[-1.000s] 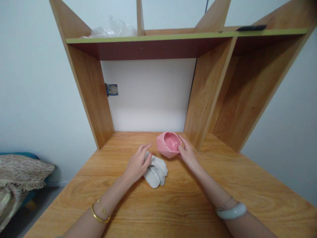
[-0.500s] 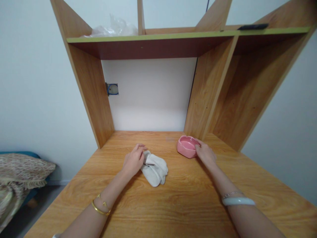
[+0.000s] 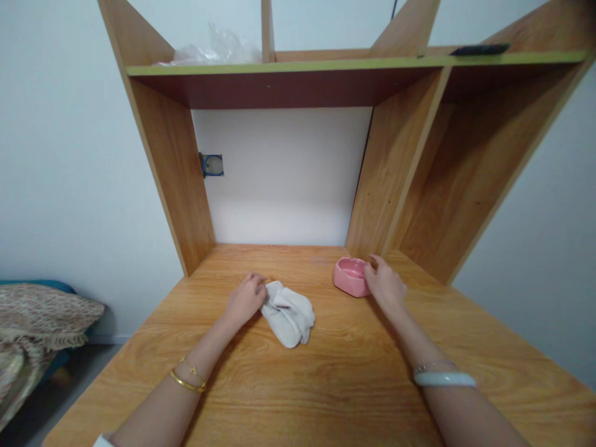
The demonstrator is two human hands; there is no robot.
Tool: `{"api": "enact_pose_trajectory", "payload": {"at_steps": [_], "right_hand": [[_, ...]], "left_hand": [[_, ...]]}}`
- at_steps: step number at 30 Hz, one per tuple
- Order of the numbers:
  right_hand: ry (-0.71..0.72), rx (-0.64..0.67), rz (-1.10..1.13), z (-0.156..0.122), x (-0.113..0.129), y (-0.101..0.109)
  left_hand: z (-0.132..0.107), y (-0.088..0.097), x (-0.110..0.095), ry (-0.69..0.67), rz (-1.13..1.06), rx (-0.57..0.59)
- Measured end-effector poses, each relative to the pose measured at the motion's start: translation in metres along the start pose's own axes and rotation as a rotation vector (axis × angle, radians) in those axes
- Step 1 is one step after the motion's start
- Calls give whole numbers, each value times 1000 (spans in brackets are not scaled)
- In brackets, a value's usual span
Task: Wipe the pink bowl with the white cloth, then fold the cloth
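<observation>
A small pink bowl [image 3: 349, 275] stands upright on the wooden desk [image 3: 326, 372], near the base of the right upright panel. My right hand [image 3: 384, 287] is closed on its right rim. A crumpled white cloth [image 3: 288, 315] lies on the desk to the left of the bowl. My left hand [image 3: 244, 298] pinches the cloth's left end with curled fingers. A gold bangle is on my left wrist and a pale bangle on my right.
A wooden hutch rises from the desk, with upright panels [image 3: 177, 180] left and right of a white back wall. Clear plastic [image 3: 209, 53] and a dark flat object [image 3: 479, 48] lie on the top shelf. A patterned blanket [image 3: 37, 323] sits at lower left.
The pink bowl was tilted and lifted near the cloth; my right hand carried it right and set it upright on the desk. My left hand closed on the cloth's end.
</observation>
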State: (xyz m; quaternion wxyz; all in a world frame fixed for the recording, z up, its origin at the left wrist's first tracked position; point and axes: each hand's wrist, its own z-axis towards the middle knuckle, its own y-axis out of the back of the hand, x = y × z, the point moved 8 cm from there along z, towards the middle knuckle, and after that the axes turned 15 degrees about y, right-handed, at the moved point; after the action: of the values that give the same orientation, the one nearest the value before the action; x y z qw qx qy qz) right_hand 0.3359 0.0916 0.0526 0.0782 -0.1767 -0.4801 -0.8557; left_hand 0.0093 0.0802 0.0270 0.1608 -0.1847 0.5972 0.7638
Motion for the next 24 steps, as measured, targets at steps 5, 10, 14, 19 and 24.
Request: {"api": "enact_pose_trajectory", "payload": {"at_steps": [5,10,14,19,24], "right_hand": [[394,60,225,-17,73,-10],[682,382,496,-62,135,-40],[836,418,570,-78,151,-45],[725,345,675,-61,135,-45],[719,297,628,-49,124,-42]], "left_hand": [[3,-11,9,79,19,69],[3,-21,13,133,29,109],[5,-24,16,151,0,115],[8,-11,21,175,4,95],[9,13,30,268,113,38]]}}
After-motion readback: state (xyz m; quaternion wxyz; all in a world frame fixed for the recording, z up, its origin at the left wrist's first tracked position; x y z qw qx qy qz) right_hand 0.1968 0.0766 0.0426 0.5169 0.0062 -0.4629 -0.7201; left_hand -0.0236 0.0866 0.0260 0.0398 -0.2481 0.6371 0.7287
